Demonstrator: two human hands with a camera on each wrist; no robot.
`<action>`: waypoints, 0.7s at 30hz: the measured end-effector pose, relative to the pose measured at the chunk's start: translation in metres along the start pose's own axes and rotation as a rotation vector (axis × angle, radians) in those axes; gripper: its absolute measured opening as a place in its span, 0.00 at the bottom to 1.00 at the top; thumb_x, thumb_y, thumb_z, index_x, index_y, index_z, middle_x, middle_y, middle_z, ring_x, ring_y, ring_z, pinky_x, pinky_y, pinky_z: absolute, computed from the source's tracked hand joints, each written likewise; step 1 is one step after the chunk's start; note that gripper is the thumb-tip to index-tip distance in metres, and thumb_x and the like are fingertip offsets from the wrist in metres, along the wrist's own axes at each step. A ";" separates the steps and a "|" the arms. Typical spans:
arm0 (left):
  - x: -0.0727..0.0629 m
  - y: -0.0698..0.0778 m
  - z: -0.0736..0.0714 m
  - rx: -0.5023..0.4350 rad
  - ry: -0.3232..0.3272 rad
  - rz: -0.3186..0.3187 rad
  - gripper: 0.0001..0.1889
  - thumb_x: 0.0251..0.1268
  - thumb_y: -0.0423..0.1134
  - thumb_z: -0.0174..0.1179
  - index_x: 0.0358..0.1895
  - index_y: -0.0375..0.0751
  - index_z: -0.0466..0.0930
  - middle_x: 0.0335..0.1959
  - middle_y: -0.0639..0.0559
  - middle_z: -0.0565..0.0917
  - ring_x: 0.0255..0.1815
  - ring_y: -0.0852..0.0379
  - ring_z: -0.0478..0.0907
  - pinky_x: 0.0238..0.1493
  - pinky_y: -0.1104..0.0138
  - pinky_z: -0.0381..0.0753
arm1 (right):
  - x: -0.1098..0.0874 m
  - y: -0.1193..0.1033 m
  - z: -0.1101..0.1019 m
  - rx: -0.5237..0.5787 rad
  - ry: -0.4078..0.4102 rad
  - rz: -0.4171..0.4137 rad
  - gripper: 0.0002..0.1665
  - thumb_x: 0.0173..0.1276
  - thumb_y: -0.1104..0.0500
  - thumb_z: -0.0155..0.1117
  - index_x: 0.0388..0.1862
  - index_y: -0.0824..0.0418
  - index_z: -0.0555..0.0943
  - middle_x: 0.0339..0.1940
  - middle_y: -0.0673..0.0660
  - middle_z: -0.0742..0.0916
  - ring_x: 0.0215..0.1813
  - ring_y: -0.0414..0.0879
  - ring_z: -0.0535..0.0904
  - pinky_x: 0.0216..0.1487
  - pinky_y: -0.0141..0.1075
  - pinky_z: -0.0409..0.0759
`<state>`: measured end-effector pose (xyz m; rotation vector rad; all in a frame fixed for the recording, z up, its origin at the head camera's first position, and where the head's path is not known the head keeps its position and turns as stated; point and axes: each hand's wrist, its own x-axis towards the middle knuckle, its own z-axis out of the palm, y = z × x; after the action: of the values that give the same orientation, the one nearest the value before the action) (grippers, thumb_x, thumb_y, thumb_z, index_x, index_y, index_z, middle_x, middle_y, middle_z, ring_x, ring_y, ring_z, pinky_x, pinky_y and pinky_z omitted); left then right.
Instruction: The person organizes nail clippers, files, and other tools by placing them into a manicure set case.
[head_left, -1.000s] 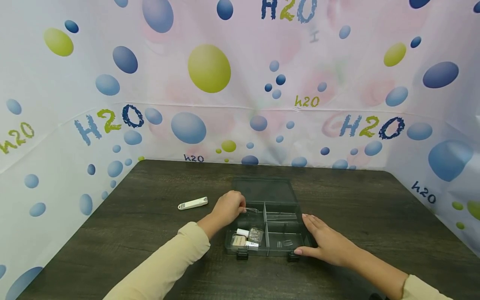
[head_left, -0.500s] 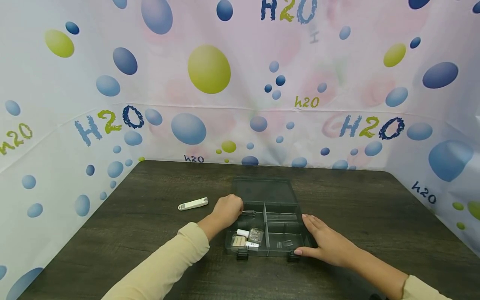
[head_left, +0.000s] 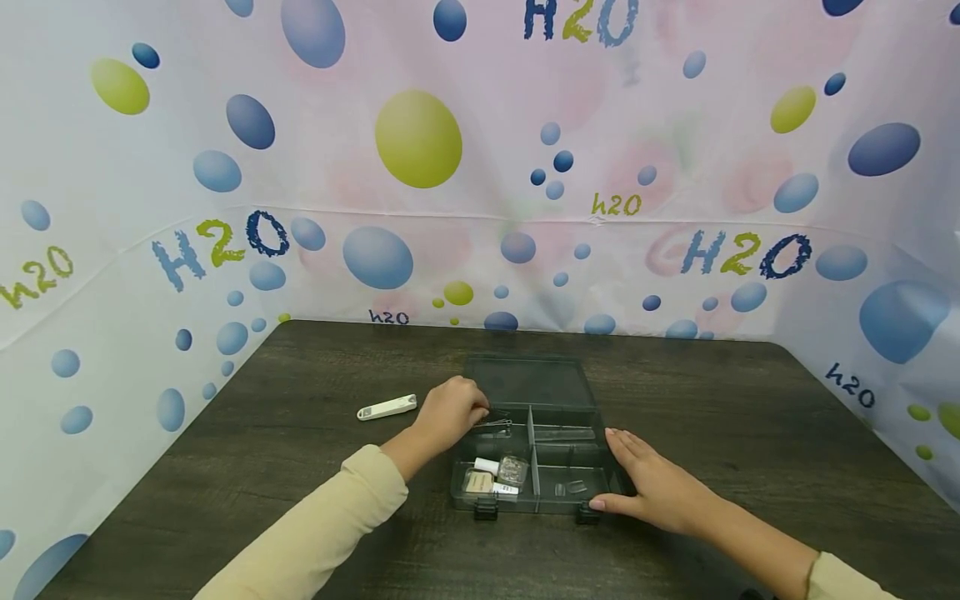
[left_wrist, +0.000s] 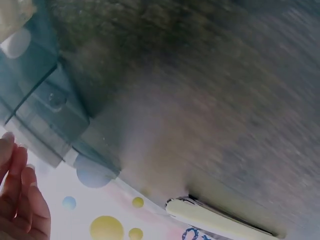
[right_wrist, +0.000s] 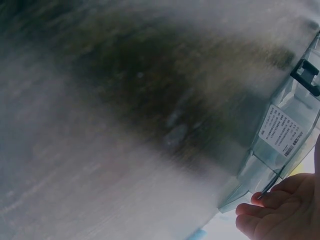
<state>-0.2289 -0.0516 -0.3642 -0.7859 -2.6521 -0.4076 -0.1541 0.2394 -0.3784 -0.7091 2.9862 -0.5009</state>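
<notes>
A dark see-through compartment box (head_left: 534,504) lies on the table with its lid (head_left: 528,382) folded back. Over its back left compartment is my left hand (head_left: 450,412), fingertips close together and nothing visible between them in the left wrist view. Just below those fingers a thin silvery wire-like item (head_left: 495,428) lies in that compartment; its kind is unclear. My right hand (head_left: 663,492) rests against the box's right side, fingers fairly straight, thumb by the front right latch (head_left: 587,513). The right wrist view shows its fingertips at the box's edge.
White nail clippers (head_left: 387,407) lie on the dark table left of the box. The front left compartment holds a white cylinder (head_left: 486,466), a clear case (head_left: 513,471) and a beige piece (head_left: 477,482). Small clear pieces (head_left: 574,487) lie front right. Printed sheeting (head_left: 480,275) stands behind.
My left hand first held the wire-like item, lowered it into the back left compartment, then let go and rose slightly. The right hand has kept its place on the box.
</notes>
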 end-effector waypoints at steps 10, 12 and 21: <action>-0.009 -0.014 -0.012 -0.090 0.151 -0.058 0.07 0.52 0.38 0.68 0.34 0.40 0.85 0.30 0.52 0.82 0.35 0.55 0.77 0.36 0.64 0.79 | 0.001 0.002 0.001 0.003 0.002 -0.008 0.60 0.56 0.29 0.56 0.70 0.73 0.55 0.70 0.72 0.62 0.70 0.69 0.57 0.62 0.62 0.63; -0.012 -0.019 -0.014 -0.100 0.167 -0.073 0.08 0.52 0.38 0.68 0.35 0.40 0.85 0.32 0.50 0.83 0.37 0.53 0.78 0.38 0.62 0.79 | 0.001 0.002 0.001 0.001 0.003 -0.008 0.60 0.57 0.29 0.56 0.70 0.73 0.55 0.70 0.72 0.63 0.70 0.69 0.57 0.61 0.62 0.64; -0.025 -0.043 -0.019 -0.121 0.215 -0.164 0.14 0.52 0.40 0.67 0.42 0.38 0.84 0.42 0.44 0.84 0.47 0.46 0.78 0.50 0.54 0.78 | 0.000 0.002 0.000 0.008 -0.008 0.001 0.60 0.56 0.29 0.56 0.71 0.72 0.54 0.70 0.72 0.62 0.70 0.69 0.56 0.62 0.62 0.63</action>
<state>-0.2292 -0.1047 -0.3646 -0.5263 -2.5150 -0.6613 -0.1548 0.2413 -0.3788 -0.7080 2.9748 -0.5091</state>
